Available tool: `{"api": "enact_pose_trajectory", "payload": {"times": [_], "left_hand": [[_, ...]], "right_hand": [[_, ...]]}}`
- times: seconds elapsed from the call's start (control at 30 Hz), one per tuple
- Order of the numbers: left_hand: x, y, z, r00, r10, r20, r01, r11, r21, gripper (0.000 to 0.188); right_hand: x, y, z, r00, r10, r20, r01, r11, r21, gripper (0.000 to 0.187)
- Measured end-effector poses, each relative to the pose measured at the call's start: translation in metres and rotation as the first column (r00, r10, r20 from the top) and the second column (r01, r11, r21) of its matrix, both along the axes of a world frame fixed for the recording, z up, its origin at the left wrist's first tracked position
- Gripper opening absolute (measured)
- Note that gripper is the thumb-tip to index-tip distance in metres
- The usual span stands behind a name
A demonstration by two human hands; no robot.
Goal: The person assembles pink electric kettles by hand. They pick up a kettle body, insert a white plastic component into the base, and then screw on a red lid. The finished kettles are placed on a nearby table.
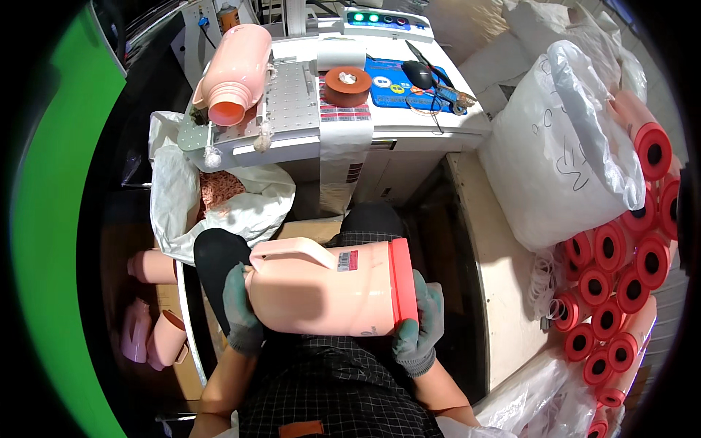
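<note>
Across my lap lies a pink plastic thermos jug shell with a side handle and a red base ring, held level between both hands. My left hand, in a grey-green glove, grips its narrower neck end. At the other end my right hand, gloved alike, closes on the red ring. A small label sticks to the jug's side near the handle. Another pink jug shell rests on the perforated metal plate of the white machine, its open neck facing me.
A roll of brown tape, a label strip, a blue mat and a black mouse are on the machine top. A white sack stands right, beside several stacked red-ended jug shells. Left are a bag of pink scraps and loose pink shells.
</note>
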State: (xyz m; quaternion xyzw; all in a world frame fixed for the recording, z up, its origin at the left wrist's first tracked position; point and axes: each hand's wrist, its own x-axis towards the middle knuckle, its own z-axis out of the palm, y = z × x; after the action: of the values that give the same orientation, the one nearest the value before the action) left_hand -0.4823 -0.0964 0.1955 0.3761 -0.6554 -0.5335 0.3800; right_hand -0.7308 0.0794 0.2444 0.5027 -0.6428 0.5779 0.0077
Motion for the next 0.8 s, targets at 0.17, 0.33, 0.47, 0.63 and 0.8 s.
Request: {"api": "enact_pose_trajectory", "payload": {"times": [0.17,0.33,0.47,0.63,0.8], "left_hand": [[-0.014,-0.003,0.007,0.92,0.305,0.248,-0.136,0.838,-0.529,0.029],[-0.021,-0.006,0.03,0.942,0.312,0.122,-0.241,0.884,-0.4,0.036],[-0.036,0.01,0.063,0.936,0.348,0.062,-0.311,0.895,-0.321,0.036],[-0.017,0.007,0.076,0.988,0.108,0.108,-0.003,0.723,-0.691,0.036],[0.039,-0.014,0.009,0.976,-0.219,0.004,0.218,0.973,0.082,0.043]], "right_hand": [[0.003,0.003,-0.013,0.989,0.022,0.143,-0.014,0.998,-0.053,0.058],[0.007,-0.001,-0.005,0.956,-0.054,0.289,0.052,0.999,0.015,0.055],[0.006,-0.007,-0.01,0.856,-0.16,0.492,0.135,0.987,0.087,0.063],[-0.014,-0.01,-0.023,0.397,0.017,0.918,0.018,0.999,-0.026,0.049],[-0.029,0.013,-0.04,0.688,-0.042,0.724,-0.085,0.987,0.138,0.043]]}}
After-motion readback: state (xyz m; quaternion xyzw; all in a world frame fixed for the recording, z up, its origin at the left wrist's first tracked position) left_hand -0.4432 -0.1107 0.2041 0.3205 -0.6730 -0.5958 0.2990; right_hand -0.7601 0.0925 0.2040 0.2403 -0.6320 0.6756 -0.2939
